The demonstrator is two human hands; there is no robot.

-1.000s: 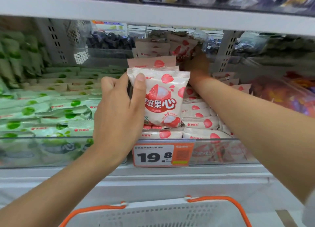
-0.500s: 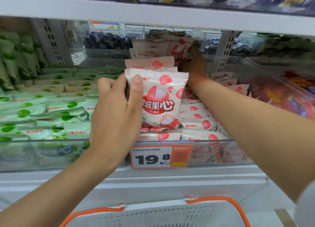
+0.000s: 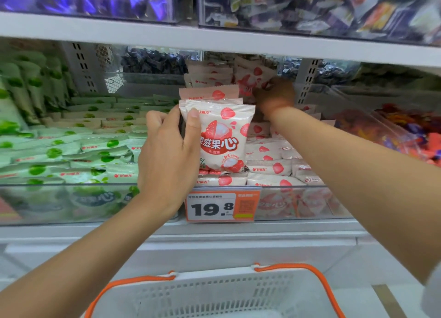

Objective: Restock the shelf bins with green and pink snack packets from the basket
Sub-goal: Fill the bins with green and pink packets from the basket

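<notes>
Over the shelf bin (image 3: 298,204), left hand (image 3: 167,155) fingers (image 3: 193,126) clasp pink packets (image 3: 223,138); right hand (image 3: 274,95) pinches rear packet (image 3: 248,78)

The fingertips of the left hand (image 3: 167,155) are hidden behind the stack of pink packets (image 3: 222,136) gripped in it, and the number of packets in the stack cannot be counted. The right hand (image 3: 274,95) is shadowed deep in the pink bin (image 3: 298,203); whether anything is held there cannot be told. The basket (image 3: 214,291) is cut off by the lower edge. Small print on the price tag (image 3: 222,206) is unreadable. The upper bins (image 3: 310,7) are blurred.
</notes>
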